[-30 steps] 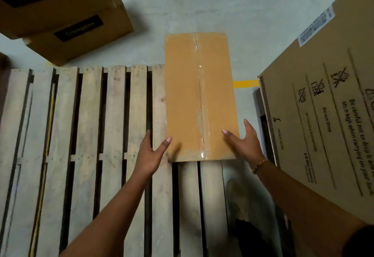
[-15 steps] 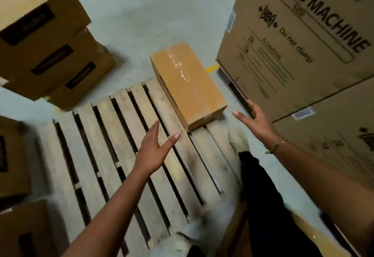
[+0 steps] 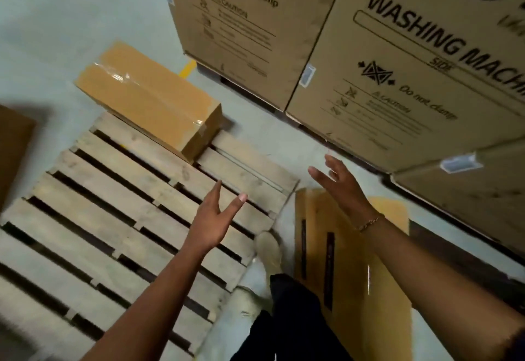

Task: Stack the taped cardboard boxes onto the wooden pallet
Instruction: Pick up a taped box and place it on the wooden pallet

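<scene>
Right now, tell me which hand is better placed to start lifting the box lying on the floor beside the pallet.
Right, probably. The right hand is open and hovers over the far end of the floor box. The left hand is open over the pallet slats, off to the side of it.

Pallet deck (image 3: 113, 218) — bare slats over the near and left span, open from above. Far right corner: taken by one taped box (image 3: 147, 99). Right flank: tall washing-machine cartons (image 3: 412, 76) form a wall. Floor strip between them and the pallet — partly filled by a floor carton (image 3: 349, 269) and the person's leg (image 3: 284, 318).
</scene>
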A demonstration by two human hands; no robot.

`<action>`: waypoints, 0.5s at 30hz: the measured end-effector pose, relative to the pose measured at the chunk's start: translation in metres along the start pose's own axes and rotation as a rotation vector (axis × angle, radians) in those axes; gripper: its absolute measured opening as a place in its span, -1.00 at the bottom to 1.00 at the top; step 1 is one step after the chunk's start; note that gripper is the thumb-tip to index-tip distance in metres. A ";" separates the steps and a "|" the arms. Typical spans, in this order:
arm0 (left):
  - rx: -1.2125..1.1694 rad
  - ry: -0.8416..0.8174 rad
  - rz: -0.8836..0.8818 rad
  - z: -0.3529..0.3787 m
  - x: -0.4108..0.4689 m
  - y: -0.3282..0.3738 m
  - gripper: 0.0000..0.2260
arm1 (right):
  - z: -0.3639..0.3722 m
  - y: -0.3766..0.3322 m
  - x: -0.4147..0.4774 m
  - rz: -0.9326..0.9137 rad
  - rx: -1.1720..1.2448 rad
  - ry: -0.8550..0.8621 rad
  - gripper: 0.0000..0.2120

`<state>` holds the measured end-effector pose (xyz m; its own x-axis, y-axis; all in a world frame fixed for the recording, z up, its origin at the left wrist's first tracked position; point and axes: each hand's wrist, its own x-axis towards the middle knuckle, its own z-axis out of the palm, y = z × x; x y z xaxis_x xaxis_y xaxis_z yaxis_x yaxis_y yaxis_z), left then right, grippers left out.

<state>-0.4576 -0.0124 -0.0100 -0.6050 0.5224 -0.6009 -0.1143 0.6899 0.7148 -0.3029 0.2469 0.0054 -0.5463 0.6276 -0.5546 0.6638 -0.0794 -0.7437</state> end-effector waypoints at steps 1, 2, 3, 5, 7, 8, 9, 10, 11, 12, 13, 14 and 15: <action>-0.009 -0.009 -0.009 0.010 -0.001 -0.003 -0.15 | -0.007 0.016 -0.005 0.031 -0.019 0.012 -0.10; -0.018 -0.021 -0.008 0.020 0.000 -0.008 -0.16 | -0.014 0.030 -0.010 0.056 -0.034 0.029 -0.13; -0.021 -0.038 -0.008 0.030 0.002 -0.013 -0.17 | -0.020 0.046 -0.014 0.082 -0.037 0.057 -0.17; -0.019 -0.066 -0.033 0.052 0.006 -0.024 -0.19 | -0.032 0.079 -0.022 0.128 -0.013 0.094 -0.28; -0.010 -0.093 -0.037 0.074 0.005 -0.034 -0.20 | -0.041 0.112 -0.033 0.175 -0.032 0.103 -0.37; -0.010 -0.111 -0.044 0.085 0.003 -0.040 -0.20 | -0.045 0.128 -0.039 0.189 -0.049 0.099 -0.39; -0.007 -0.127 -0.057 0.096 0.002 -0.047 -0.19 | -0.048 0.144 -0.043 0.207 -0.058 0.095 -0.40; 0.001 -0.145 -0.076 0.106 0.001 -0.053 -0.18 | -0.051 0.158 -0.049 0.228 -0.057 0.098 -0.40; 0.002 -0.164 -0.090 0.118 -0.001 -0.057 -0.16 | -0.056 0.174 -0.054 0.244 -0.058 0.104 -0.39; 0.003 -0.185 -0.104 0.130 -0.002 -0.063 -0.14 | -0.060 0.188 -0.059 0.248 -0.054 0.107 -0.37; 0.011 -0.200 -0.120 0.143 -0.003 -0.066 -0.14 | -0.065 0.201 -0.063 0.259 -0.052 0.111 -0.33; 0.016 -0.213 -0.135 0.157 -0.005 -0.066 -0.14 | -0.071 0.213 -0.068 0.267 -0.047 0.115 -0.27; 0.010 -0.219 -0.138 0.171 -0.007 -0.067 -0.16 | -0.078 0.226 -0.072 0.278 -0.046 0.119 -0.22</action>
<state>-0.3112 0.0238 -0.1146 -0.3991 0.5182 -0.7564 -0.1751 0.7667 0.6177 -0.0736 0.2443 -0.0940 -0.2785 0.6734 -0.6848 0.8031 -0.2277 -0.5506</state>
